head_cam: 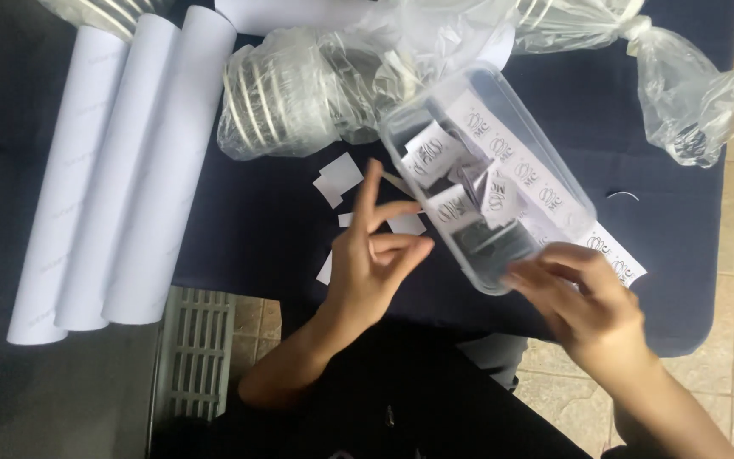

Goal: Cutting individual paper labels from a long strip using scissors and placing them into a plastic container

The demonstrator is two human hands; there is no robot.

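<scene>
We had our right hand (584, 302) closed on the near end of the clear plastic box (490, 178), which sat tilted on the dark-covered desk (256, 212), its far end towards the bagged stacks of cups (299, 89). Inside lay small printed paper labels (435, 153), loose and overlapping. Our left hand (375, 259) hovered just beside the box, fingers spread and part curled, gripping nothing that we could make out; the blur hid whether a slip sat between the fingertips. A few blank paper scraps (339, 177) lay on the cloth near it, and three white paper rolls (112, 170) lay well apart to the left. We judged the tilt the main risk: tipped further, the box could spill its labels, and the light slips could scatter among the scraps.
</scene>
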